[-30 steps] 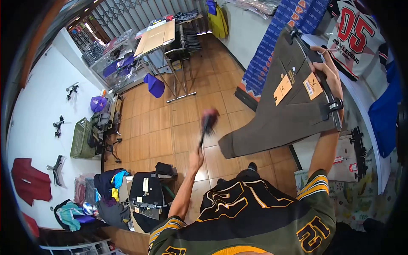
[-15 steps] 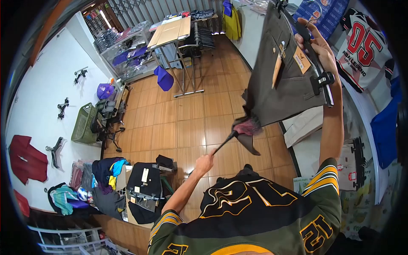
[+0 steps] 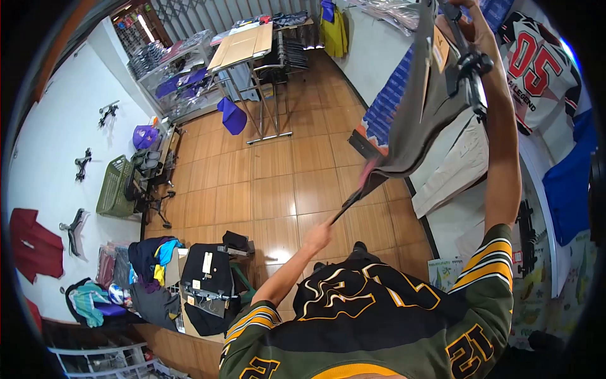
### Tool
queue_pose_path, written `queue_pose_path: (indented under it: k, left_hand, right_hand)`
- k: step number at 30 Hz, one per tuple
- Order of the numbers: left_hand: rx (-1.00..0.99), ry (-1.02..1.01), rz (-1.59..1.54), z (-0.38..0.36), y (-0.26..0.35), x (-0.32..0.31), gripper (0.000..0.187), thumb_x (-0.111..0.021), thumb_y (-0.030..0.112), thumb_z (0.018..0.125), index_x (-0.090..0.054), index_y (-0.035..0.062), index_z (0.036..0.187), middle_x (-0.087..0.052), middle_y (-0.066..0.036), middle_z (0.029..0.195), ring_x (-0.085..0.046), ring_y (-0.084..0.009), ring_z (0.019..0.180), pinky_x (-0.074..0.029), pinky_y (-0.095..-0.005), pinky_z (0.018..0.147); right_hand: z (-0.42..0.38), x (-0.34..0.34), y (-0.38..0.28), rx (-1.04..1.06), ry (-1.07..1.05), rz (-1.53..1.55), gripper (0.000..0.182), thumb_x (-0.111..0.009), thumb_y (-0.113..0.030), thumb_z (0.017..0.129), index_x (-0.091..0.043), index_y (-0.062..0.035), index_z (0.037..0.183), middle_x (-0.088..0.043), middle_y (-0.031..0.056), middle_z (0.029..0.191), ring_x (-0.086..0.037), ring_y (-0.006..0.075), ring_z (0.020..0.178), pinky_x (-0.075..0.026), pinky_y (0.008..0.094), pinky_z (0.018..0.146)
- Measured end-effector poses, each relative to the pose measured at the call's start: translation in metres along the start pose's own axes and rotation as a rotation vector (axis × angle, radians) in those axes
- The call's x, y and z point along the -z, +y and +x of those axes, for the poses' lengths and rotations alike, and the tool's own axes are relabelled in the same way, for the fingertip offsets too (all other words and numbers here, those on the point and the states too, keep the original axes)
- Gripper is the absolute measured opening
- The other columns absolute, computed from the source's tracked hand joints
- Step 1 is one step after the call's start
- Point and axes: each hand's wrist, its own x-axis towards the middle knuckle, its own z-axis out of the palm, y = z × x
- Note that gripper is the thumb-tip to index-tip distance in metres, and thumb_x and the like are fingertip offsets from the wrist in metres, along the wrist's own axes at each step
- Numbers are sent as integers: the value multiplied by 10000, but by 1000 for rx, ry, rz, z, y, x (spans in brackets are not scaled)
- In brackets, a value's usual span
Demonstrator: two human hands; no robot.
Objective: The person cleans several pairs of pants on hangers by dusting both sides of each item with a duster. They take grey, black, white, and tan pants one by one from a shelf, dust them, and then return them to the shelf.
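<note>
Brown trousers (image 3: 410,142): you're apparently dusting, left hand (image 3: 319,236) clamping duster (image 3: 344,208), right hand (image 3: 476,28) clamping hanger (image 3: 475,88); next stroke is needing steadiness.

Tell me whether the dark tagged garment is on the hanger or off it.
On it: the dark garment hangs from the black clip of the hanger gripped in the right hand, its cloth draping below.

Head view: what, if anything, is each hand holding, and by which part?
The left hand holds a duster-like tool by its dark handle. The right hand grips a clip hanger, bearing a dark garment, by its bar, near the picture's top edge.
</note>
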Motion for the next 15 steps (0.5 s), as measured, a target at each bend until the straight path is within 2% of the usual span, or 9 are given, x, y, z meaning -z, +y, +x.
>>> queue_pose_path:
  k: [1,2,4,5,8,9,11,13,15]
  left_hand:
    - [119,-66,-23,3,-64,-38,481,-514,142,928,-494,195,1406,-671,-284,1023,-658,-456,917,-520,-545,809]
    - [225,-92,-44,-20,-68,-20,409,-508,196,936,-564,197,1341,-674,-291,1019,-656,-460,959,-522,-537,827]
    - [370,11,-64,-36,-109,-16,373,-482,256,958,-611,129,1284,-671,-300,1016,-651,-470,978,-515,-548,853]
    - [457,57,-65,-41,-129,-15,371,-474,263,967,-616,111,1274,-669,-303,1018,-647,-475,986,-509,-554,861]
    - [505,255,-83,-40,-143,27,383,-488,258,977,-604,45,1272,-659,-322,1027,-629,-496,1008,-493,-563,871]
    - [494,335,-132,-36,-136,48,392,-495,257,980,-598,21,1276,-655,-329,1033,-620,-503,1019,-489,-562,871]
    - [310,588,-228,-23,-144,68,410,-488,223,994,-559,3,1332,-663,-319,998,-650,-497,933,-504,-529,799]
    - [136,747,-358,-19,-113,110,428,-464,184,1018,-504,26,1414,-646,-211,838,-654,-353,727,-492,-437,659]
    - [176,745,-516,-26,-66,160,452,-427,161,1039,-440,48,1477,-502,-62,714,-498,-151,608,-418,-316,564]
  right_hand:
    - [-1,1,-4,-17,33,-16,142,-522,-195,997,-500,-154,1132,-551,-10,732,-481,17,492,-284,144,382]
    - [-2,3,-8,-94,65,67,127,-402,-208,1058,-524,-181,1085,-589,24,750,-503,25,450,-281,135,318]
    - [-8,13,-11,327,-26,-762,320,-672,-170,882,-535,-42,1142,-543,26,686,-488,105,609,-380,280,556]
    - [-1,28,16,270,20,-976,451,-805,-194,835,-557,-64,1189,-610,31,962,-596,127,928,-461,265,858]
    - [0,39,52,783,11,-1222,463,-860,-262,736,-601,-56,1059,-615,71,929,-611,237,922,-470,357,862]
    - [-2,37,72,716,-26,-1184,442,-845,-351,721,-615,-56,956,-617,134,957,-599,351,932,-467,403,848]
    - [-19,18,85,149,-174,-1095,470,-850,-332,699,-597,-32,958,-659,174,882,-646,344,886,-485,428,788]
    - [-29,9,115,97,-278,-1130,463,-846,-324,689,-615,-27,959,-676,185,874,-659,363,885,-494,445,779]
    - [-39,-2,142,-24,-397,-1183,463,-849,-328,674,-630,-31,954,-677,180,909,-653,368,918,-495,446,783]
